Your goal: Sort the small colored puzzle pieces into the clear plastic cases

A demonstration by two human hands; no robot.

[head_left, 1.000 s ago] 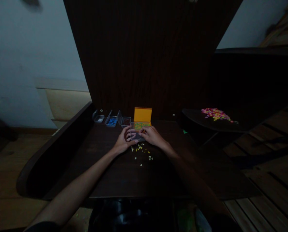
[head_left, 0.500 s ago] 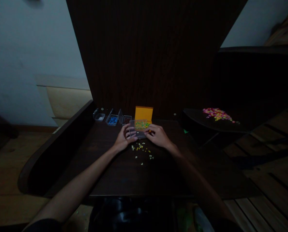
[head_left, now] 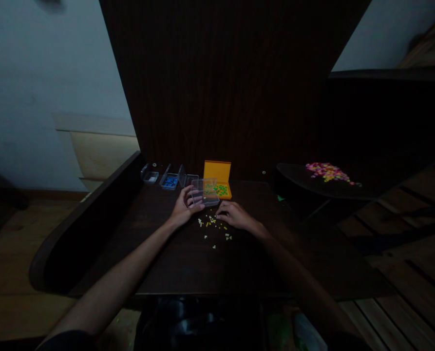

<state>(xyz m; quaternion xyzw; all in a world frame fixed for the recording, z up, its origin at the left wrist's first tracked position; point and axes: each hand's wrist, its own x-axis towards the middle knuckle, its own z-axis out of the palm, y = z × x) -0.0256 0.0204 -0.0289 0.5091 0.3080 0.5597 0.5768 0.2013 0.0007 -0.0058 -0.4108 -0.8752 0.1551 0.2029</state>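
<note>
My left hand [head_left: 186,204] is closed around the left side of a clear plastic box [head_left: 210,199], tilted up off the table, with a small pale piece inside. My right hand [head_left: 232,214] is to its right, low over the table, fingers curled and fingertips close to the loose pieces. Whether anything is pinched in it is too small to make out. Several tiny pale and yellow pieces [head_left: 211,221] lie scattered on the dark table below the hands. Behind the clear box stands an open orange box [head_left: 217,170] with green and yellow pieces, partly seen through the clear plastic.
Left of the orange box stand open clear boxes: one with blue pieces [head_left: 170,182], one with white contents [head_left: 151,177], and another [head_left: 192,179] partly covered. A pile of multicoloured pieces [head_left: 329,172] lies on the dark ledge at right. A raised wooden side [head_left: 82,224] borders the left.
My right hand has left the clear box and come down toward the scattered pieces. The clear box has shifted slightly left and up in my left hand, showing more of the orange box.
</note>
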